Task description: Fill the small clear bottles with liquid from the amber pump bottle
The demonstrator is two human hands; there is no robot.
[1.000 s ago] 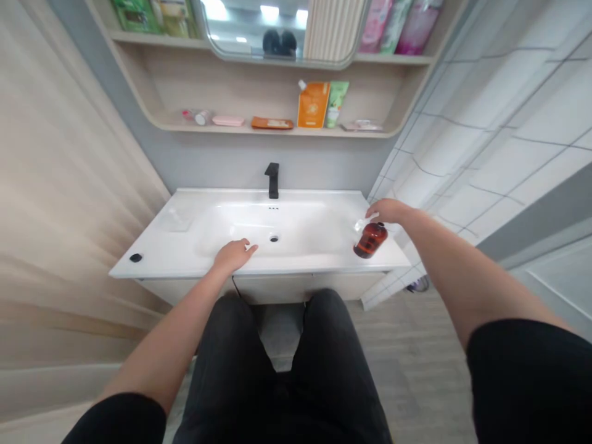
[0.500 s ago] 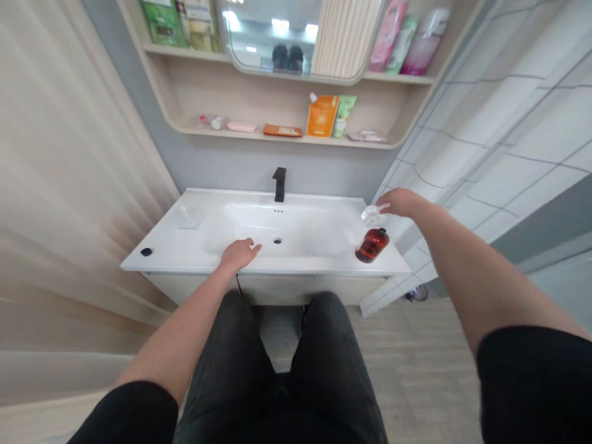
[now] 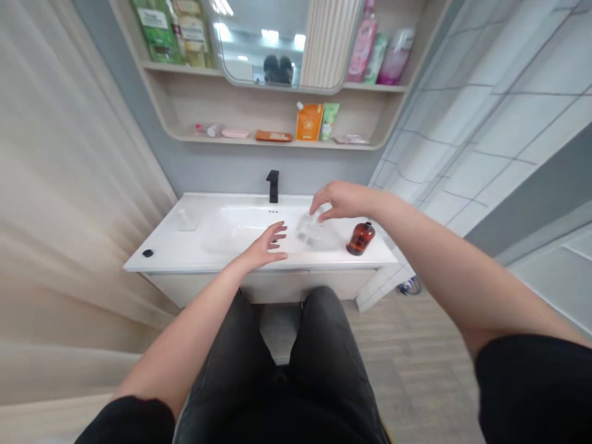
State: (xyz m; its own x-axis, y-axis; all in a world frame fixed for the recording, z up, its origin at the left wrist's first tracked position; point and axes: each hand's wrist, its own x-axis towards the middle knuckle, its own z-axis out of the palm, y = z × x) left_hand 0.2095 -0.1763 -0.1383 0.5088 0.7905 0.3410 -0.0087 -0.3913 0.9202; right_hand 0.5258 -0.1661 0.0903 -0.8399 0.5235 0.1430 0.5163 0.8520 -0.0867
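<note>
Legs (image 3: 330,339): one pair, dark trousers, nearest, in line with the tap (image 3: 273,185).

Cabinet (image 3: 333,282): pale, under the counter (image 3: 161,240), on the near side of the tap.

Left hand (image 3: 261,250): over the basin (image 3: 235,231), straight in front of the tap; fingers spread and loosely bent, thumb well apart, nothing in its grasp.

Amber bottle (image 3: 361,239): one, dark neck, standing on the counter well to the right of the tap.

Black disc (image 3: 147,253): one, on the counter's near left corner, well left of the tap.

Clear item (image 3: 309,231): one, nearer than the tap and to its right, over the right part of the basin, held from above; blurred, so I cannot tell its form.

Right hand (image 3: 340,198): right of the tap; fingers bent down, thumb and fingertips partway closed about the top of the clear item.

Clear dish (image 3: 186,221): one, faint to my eye, on the counter left of the tap.

Shelf (image 3: 185,137): on the wall above the tap. Left of it, a pink bar (image 3: 235,133); directly above, a flat orange packet (image 3: 274,136); to its right, an upright orange pouch (image 3: 309,122) touching a green tube (image 3: 329,121).

Mirror (image 3: 259,37): one, higher above the tap, reflecting bright lamps.
</note>
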